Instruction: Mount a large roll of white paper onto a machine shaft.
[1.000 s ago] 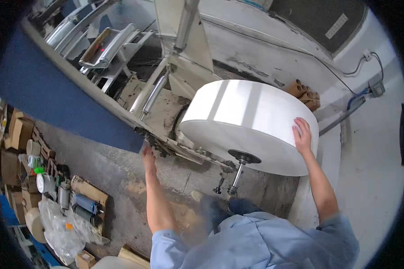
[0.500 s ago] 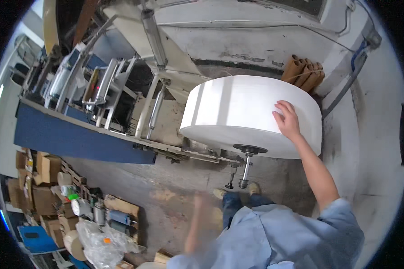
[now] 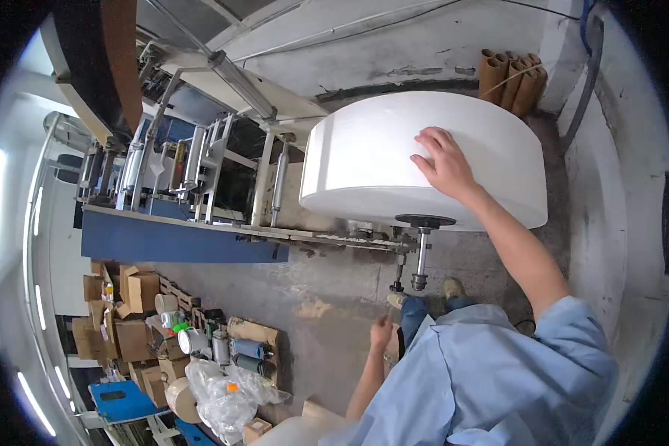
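A very large white roll of material (image 3: pixel 379 160) sits on a spindle at the end of a long machine. My right hand (image 3: pixel 442 163) lies flat on the roll's curved top, fingers spread, holding nothing. My left hand (image 3: pixel 381 332) hangs low beside my body, away from the machine, loosely curled with nothing in it. A black hub (image 3: pixel 425 221) and metal shaft (image 3: pixel 421 256) stick out under the roll's near face.
The machine's blue side panel (image 3: pixel 178 239) and metal rollers (image 3: pixel 201 163) run to the left. Brown cardboard tubes (image 3: pixel 509 74) stand against the wall behind the roll. Cardboard boxes (image 3: pixel 126 312), small rolls and plastic bags (image 3: pixel 227 390) crowd the floor at lower left.
My left hand has left the machine's frame and dropped to my side. My right hand slid from the roll's right edge toward its top middle. My view swung left.
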`<state>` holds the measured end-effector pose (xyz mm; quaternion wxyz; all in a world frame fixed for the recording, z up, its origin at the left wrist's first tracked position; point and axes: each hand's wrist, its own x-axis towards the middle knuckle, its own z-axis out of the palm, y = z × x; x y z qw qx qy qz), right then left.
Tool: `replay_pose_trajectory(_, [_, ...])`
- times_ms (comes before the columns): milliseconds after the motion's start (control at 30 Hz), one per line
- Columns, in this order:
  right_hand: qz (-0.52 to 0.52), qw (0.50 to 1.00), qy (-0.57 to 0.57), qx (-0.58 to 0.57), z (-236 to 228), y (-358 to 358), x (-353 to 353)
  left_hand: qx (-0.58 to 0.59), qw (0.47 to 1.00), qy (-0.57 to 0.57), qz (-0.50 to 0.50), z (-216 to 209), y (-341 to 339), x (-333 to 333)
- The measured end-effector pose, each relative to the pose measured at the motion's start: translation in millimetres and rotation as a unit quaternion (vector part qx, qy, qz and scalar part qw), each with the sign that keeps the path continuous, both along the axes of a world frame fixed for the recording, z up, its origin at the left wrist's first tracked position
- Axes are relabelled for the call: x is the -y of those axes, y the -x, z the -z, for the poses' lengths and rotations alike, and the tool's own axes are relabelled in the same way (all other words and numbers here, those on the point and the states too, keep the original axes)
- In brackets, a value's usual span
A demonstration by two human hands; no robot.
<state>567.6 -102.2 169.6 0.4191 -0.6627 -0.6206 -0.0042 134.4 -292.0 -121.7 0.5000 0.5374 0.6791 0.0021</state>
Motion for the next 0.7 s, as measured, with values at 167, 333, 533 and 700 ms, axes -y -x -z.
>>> replay_pose_trajectory(167, [0.016, 0.998, -0.044, 0.041, -19.9, -13.1, 17.8, 0.238, 0.94, -0.1, -0.223, -79.3, -54.9, -66.2])
replay_pose_trajectory(333, [0.015, 0.996, -0.068, 0.048, -42.2, -23.8, 33.7, 0.313, 0.875, -0.285, -0.235, -172.2, -104.8, -144.0])
replay_pose_trajectory(533, [0.039, 0.994, -0.088, 0.045, -54.5, -53.2, 64.8, 0.343, 0.873, -0.267, -0.222, -260.5, -145.1, -215.0])
replay_pose_trajectory(700, [0.093, 0.992, -0.083, 0.015, -59.0, -84.2, 98.5, 0.339, 0.875, -0.26, -0.23, -288.6, -158.3, -230.5])
